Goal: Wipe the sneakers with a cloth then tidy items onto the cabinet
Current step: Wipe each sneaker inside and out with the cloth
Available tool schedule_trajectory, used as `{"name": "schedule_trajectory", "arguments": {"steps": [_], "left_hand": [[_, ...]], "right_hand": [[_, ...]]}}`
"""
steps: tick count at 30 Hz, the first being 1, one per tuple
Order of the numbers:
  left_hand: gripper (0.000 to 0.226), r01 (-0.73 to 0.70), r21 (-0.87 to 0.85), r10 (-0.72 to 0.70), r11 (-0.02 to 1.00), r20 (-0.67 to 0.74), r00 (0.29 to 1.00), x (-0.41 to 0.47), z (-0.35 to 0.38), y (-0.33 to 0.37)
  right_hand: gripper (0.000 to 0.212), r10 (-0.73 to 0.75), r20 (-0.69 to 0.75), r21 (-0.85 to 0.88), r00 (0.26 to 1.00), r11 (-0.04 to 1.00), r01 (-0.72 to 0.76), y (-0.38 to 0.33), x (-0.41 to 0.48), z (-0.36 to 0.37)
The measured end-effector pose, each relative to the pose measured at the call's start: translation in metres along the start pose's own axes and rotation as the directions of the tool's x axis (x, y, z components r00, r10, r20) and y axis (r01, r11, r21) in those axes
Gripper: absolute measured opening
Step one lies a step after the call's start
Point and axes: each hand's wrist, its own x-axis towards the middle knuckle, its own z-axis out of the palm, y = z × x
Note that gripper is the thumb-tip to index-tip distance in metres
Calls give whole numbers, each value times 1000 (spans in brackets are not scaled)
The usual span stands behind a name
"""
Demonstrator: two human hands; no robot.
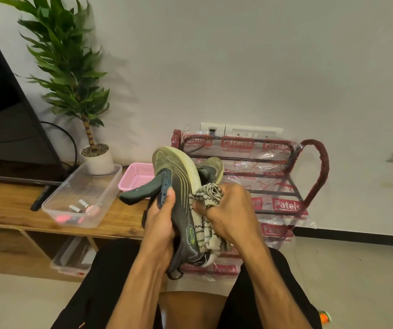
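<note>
Grey sneaker [181, 210] gripped by curled left hand [160, 224]; right hand [231, 214] clamps striped cloth [208, 192] against it, just right of the left hand.

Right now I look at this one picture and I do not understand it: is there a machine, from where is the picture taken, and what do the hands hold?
There is no machine here, only a person's two bare hands. The single picture comes from a camera worn on the person's head, looking forward and down, so the arms enter from below. The left hand has its grip on a dark sneaker, whose pale sole faces the camera. The right hand holds a bunched cloth against the sneaker's side. On the left stands a wooden cabinet; on it are a clear plastic box, a pink basket and a potted plant. Behind the hands, against the wall, is a red rack wrapped in plastic.
</note>
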Motion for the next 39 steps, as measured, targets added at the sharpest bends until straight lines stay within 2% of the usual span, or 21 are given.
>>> {"name": "schedule_trajectory", "arguments": {"steps": [3,7,8,11,13,17,19,23,25,30,36,37,39], "left_hand": [[28,-16,-16,15,1000,-12,1000,4,0,4],[30,42,-87,-39,995,34,999,0,5,4],[30,43,-91,-40,995,30,999,1,7,5],[35,27,-103,-27,994,6,1000,8,6,8],[38,26,-111,-25,993,13,1000,10,6,8],[35,0,-63,3,998,47,999,6,14,8],[33,-52,-17,52,999,27,998,9,17,10],[31,-89,-12,89,996,-42,995,18,15,18],[29,-82,-41,79,996,-68,995,20,14,18],[31,-51,-51,47,997,-79,996,15,20,9],[36,-69,-53,61,996,-141,988,19,13,7],[36,-67,-54,59,996,-143,988,18,13,6],[36,-69,-50,61,996,-138,988,15,14,4]], "right_hand": [[19,8,126,54,992,998,-15,-2,-5,2],[19,-41,-42,82,998,996,45,2,3,8],[19,-57,-40,87,998,994,61,2,4,8],[21,-104,93,74,990,993,97,3,-4,10],[24,-144,107,24,984,990,142,4,-9,12],[22,-141,-102,57,985,987,147,-2,4,14],[23,-141,-130,73,981,986,152,-5,11,13],[25,-143,111,69,983,988,136,-3,7,9],[26,-151,170,43,974,988,146,-1,3,9],[23,-99,-77,65,992,992,104,-2,10,12],[21,-44,129,88,991,996,32,9,-4,16],[21,-43,125,98,991,995,31,11,-7,16],[22,-47,13,110,999,993,45,13,-9,18]]}}
